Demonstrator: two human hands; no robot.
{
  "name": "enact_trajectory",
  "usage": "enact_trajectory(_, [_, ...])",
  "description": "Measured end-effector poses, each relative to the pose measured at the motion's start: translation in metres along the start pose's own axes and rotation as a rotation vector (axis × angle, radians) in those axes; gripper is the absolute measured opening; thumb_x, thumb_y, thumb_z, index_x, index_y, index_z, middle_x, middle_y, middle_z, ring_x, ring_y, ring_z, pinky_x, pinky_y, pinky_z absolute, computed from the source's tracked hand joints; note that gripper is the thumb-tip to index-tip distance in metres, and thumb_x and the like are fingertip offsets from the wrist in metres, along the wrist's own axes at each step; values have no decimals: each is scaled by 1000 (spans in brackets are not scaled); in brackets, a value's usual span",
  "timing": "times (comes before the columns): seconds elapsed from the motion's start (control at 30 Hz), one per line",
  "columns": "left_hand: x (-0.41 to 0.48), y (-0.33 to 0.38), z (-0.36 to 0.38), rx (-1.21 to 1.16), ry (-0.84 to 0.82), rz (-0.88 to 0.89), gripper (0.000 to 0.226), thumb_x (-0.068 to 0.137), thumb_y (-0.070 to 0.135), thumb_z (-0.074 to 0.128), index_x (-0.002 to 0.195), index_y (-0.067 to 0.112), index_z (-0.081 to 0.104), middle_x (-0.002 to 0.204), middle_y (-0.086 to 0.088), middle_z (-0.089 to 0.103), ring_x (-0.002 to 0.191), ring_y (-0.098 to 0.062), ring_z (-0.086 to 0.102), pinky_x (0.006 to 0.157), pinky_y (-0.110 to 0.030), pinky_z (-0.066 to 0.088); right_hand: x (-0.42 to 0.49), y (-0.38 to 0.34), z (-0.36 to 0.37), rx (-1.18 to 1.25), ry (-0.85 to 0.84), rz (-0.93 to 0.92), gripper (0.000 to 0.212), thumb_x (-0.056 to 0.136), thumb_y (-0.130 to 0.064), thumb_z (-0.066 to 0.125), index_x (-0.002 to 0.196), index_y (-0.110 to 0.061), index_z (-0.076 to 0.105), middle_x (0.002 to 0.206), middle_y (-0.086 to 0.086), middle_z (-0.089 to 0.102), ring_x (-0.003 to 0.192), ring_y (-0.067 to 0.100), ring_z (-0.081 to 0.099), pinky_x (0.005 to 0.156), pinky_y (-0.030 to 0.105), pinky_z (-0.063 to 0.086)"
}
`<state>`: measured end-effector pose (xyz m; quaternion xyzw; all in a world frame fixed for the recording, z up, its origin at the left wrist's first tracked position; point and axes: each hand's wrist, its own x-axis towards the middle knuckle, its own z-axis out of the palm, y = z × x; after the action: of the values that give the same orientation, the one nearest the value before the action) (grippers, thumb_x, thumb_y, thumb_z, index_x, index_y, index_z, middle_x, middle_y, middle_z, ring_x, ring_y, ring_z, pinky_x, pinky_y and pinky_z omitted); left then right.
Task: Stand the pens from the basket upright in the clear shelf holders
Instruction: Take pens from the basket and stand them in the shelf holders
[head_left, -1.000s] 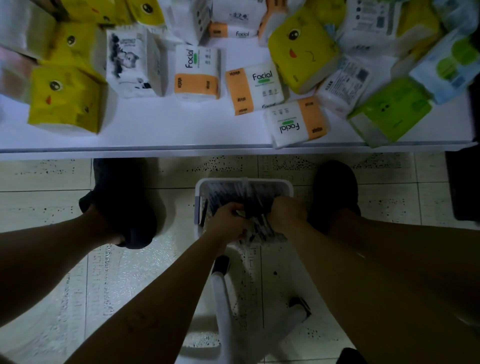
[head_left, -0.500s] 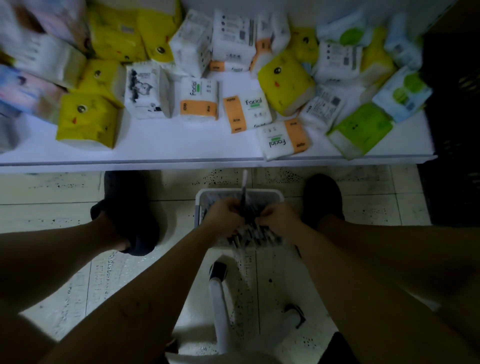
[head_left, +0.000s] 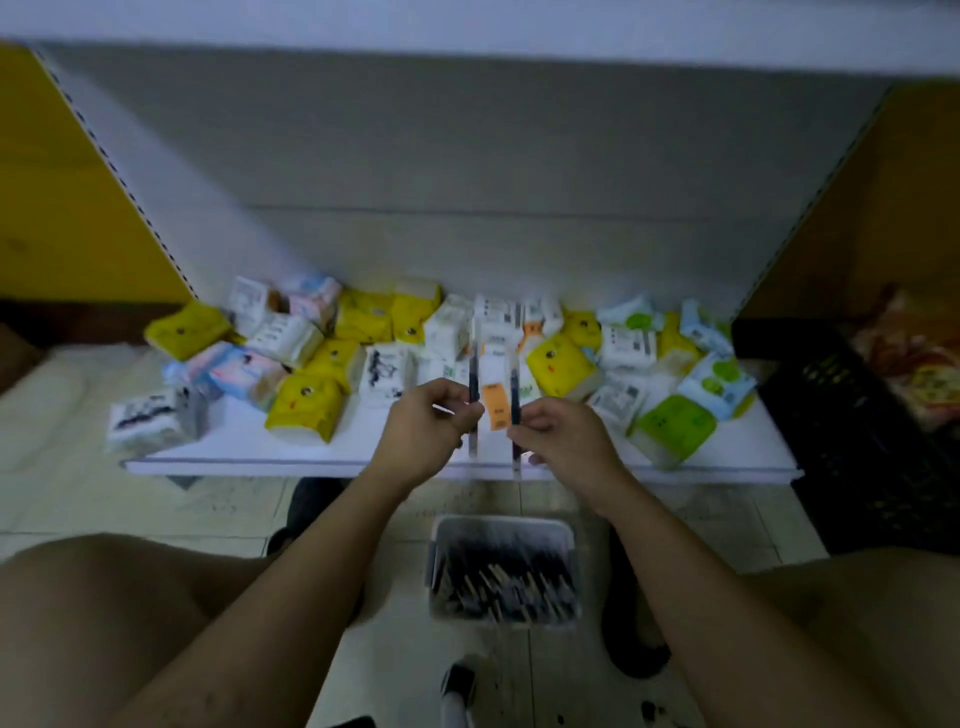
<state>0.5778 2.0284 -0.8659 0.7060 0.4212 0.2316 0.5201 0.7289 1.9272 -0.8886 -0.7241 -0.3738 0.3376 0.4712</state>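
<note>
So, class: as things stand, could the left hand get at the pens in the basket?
Probably yes for reach: the basket sits open below the left hand with nothing over it. But that hand pinches a pen, so grasping more looks awkward.

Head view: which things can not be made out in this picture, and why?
Clear shelf holders: none shows in the head view; the top edge cuts off the space above.
Pens in the white plastic basket: a blurred dark heap, number unclear.
One slim dark pen pinched by the left hand, another by the right hand: motion blur hides caps and tips.
Print on the soft tissue packs: too small and blurred.
</note>
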Motion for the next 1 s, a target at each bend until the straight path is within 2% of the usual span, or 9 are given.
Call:
enact_trajectory(0.13, [-9, 61, -27, -72, 84, 162, 6, 84, 13, 71, 89, 13, 69, 74, -2, 67, 75, -27, 67, 75, -50, 57, -6, -80, -11, 44, 84, -180, 18, 80, -12, 76, 77, -26, 66, 71, -3, 66, 74, 24, 68, 66, 37, 57])
enact_trajectory(0.23, [-15, 106, -50, -75, 128, 276, 8, 83, 12, 72, 89, 18, 72, 78, -4, 72, 76, -23, 69, 78, -48, 57, -11, -135, -17, 90, 88, -300, 15, 80, -9, 76, 83, -21, 68, 74, 4, 67, 70, 21, 66, 63, 33, 56])
enact_trajectory(0.3, [-17, 135, -67, -70, 169, 341, 9, 83, 13, 72, 89, 19, 73, 79, -2, 74, 76, -18, 70, 79, -45, 57, -13, -170, -21, 137, 97, -373, 20, 81, -8, 75, 90, -23, 66, 71, 2, 64, 67, 17, 64, 64, 33, 54])
enact_trajectory(0.43, [-17, 186, -100, -83, 233, 471, 13, 84, 12, 72, 98, 14, 71, 84, -8, 73, 80, -19, 70, 77, -48, 57, -12, -234, -31, 132, 120, -516, 26, 84, -7, 72, 90, -30, 60, 62, -10, 58, 68, 22, 63, 68, 46, 56])
enact_trajectory(0.53, [-13, 220, -126, -71, 286, 563, 23, 85, 9, 71, 107, 15, 68, 80, -7, 72, 77, -21, 70, 75, -46, 58, -8, -276, -38, 101, 120, -593, 20, 85, -7, 71, 92, -24, 62, 66, -4, 64, 70, 25, 66, 68, 51, 57])
enact_trajectory(0.67, [2, 254, -156, -95, 355, 588, 20, 86, 10, 68, 98, 25, 65, 77, 0, 70, 72, -19, 70, 66, -37, 61, 9, -326, -40, 19, 147, -632, 13, 87, -17, 69, 99, -19, 64, 79, 0, 71, 71, 20, 70, 71, 48, 59])
enact_trajectory(0.77, [19, 272, -177, -68, 422, 589, 16, 87, 14, 67, 98, 24, 62, 85, 0, 68, 74, -15, 69, 63, -29, 60, 28, -354, -38, -13, 143, -677, 10, 88, -19, 69, 96, -17, 65, 84, -2, 70, 78, 18, 69, 73, 44, 60])
enact_trajectory(0.87, [40, 284, -203, -9, 517, 584, 9, 88, 20, 67, 96, 23, 63, 83, 1, 69, 75, -14, 68, 62, -29, 60, 51, -379, -37, -36, 147, -726, 8, 86, -20, 71, 91, -17, 66, 82, -3, 69, 75, 17, 68, 70, 40, 60])
enact_trajectory(1.0, [69, 299, -232, 72, 620, 555, 14, 85, 24, 71, 97, 19, 66, 81, 3, 70, 73, -14, 67, 65, -30, 58, 87, -411, -37, -21, 156, -763, 13, 85, -16, 71, 94, -20, 63, 77, 0, 69, 70, 18, 69, 67, 39, 60])
